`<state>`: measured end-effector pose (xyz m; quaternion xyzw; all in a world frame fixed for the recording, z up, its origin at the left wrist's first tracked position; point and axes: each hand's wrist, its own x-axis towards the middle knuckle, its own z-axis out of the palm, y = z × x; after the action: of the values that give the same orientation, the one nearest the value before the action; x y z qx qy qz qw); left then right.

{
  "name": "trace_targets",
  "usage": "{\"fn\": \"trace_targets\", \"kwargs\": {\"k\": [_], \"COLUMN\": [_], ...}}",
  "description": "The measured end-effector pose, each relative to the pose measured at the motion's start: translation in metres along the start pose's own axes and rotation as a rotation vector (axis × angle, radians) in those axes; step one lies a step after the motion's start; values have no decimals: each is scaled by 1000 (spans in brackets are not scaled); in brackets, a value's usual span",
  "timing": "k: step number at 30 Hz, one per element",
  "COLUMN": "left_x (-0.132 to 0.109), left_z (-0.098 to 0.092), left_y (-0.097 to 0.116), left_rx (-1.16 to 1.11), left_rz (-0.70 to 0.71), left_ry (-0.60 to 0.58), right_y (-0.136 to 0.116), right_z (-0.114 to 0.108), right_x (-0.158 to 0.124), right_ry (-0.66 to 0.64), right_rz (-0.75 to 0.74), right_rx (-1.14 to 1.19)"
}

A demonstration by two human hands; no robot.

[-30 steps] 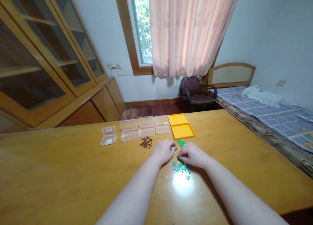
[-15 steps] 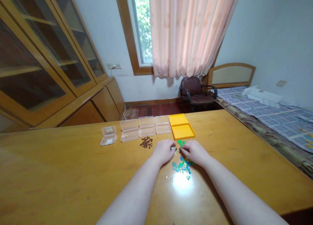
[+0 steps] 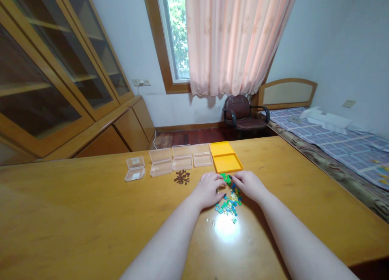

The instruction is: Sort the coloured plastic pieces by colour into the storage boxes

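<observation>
My left hand point(image 3: 209, 190) hovers at the left of a loose pile of small building bricks point(image 3: 228, 207) in blue, green, yellow and cream. Its thumb and fingers are spread, with the thumb by a blue brick. Across the pile, my right hand point(image 3: 249, 184) has its thumb and fingertips closed together beside a cluster of green bricks point(image 3: 225, 178). Whatever those fingertips hold, if anything, is too small to make out. Part of the mixed pile lies hidden beneath the hands.
Brown bricks point(image 3: 182, 177) are heaped left of my hands. Behind stand an open yellow box point(image 3: 228, 163) and several open clear plastic boxes point(image 3: 161, 168). The wooden table point(image 3: 91, 215) ends before a chair point(image 3: 243, 114); a bed point(image 3: 328, 142) stands at the right.
My left hand has come slightly nearer, its thumb and fingers spreading apart. The right hand has moved right and a little away from me, to the green bricks.
</observation>
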<state>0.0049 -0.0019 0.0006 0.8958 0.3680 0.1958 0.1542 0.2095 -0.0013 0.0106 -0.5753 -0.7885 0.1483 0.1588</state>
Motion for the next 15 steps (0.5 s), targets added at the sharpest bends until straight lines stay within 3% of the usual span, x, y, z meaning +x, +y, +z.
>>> {"fn": "trace_targets", "kwargs": {"k": [8, 15], "left_x": [0, 0], "left_z": [2, 2], "left_y": [-3, 0], "left_rx": [-24, -36], "left_rz": [-9, 15], "left_ry": [21, -5], "right_y": [13, 8], "right_z": [-8, -9], "right_x": [-5, -5], "right_ry": [-87, -159], "right_rz": [85, 36], "right_rx": [14, 73]}}
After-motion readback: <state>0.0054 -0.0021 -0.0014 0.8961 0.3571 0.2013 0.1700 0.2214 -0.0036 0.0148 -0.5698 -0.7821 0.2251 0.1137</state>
